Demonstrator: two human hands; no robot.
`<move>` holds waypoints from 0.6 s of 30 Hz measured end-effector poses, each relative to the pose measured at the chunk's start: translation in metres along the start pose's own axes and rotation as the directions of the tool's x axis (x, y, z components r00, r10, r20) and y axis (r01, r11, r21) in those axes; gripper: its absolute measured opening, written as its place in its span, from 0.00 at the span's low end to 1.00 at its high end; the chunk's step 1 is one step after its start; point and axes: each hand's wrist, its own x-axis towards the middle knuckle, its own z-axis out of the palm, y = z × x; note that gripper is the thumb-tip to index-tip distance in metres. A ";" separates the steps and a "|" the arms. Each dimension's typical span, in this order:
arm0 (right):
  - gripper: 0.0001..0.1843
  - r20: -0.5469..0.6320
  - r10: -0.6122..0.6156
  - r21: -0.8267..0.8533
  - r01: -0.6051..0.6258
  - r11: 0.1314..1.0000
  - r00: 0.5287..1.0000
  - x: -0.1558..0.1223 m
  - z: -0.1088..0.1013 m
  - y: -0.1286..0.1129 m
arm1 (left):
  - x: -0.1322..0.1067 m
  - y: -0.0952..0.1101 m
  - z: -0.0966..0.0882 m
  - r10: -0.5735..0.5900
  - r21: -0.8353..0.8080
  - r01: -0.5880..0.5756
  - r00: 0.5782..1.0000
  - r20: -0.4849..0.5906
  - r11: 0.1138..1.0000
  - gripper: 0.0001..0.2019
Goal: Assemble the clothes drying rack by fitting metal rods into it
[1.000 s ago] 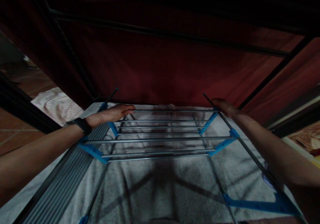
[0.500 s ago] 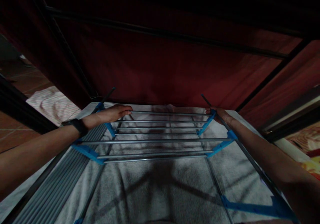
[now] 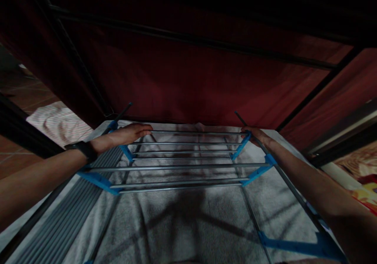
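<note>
A metal drying rack with grey rods and blue plastic brackets lies before me on a pale cloth. My left hand, with a dark band on its wrist, is closed around the far rod near its left end. At that rod's right end, my right hand grips the rack beside a blue bracket; the bracket hides part of its fingers. Several parallel rods run along the left side under my forearm. Another blue bracket sits at the lower right.
A dark red panel with black frame bars rises just behind the rack. The pale cloth spreads beneath it, crossed by shadows. A striped cloth lies on the tiled floor at left. Patterned fabric shows at the right edge.
The rack and both hands appear slightly farther left in view, along with the surroundings. Both hands keep the same hold on the rack.
</note>
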 end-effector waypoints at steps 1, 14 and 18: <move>0.08 0.001 -0.002 0.002 0.002 1.000 1.000 0.000 0.000 0.000 | 0.000 -0.001 0.000 0.001 0.011 -0.001 1.000 0.004 1.000 0.42; 0.10 0.045 -0.024 0.003 0.023 1.000 0.999 -0.009 0.005 -0.007 | -0.003 0.004 -0.002 0.011 0.051 -0.011 1.000 0.004 0.999 0.43; 0.10 0.054 -0.018 0.008 0.017 1.000 0.998 -0.010 0.005 -0.007 | -0.003 0.006 -0.003 0.030 0.052 -0.031 0.999 0.022 0.998 0.44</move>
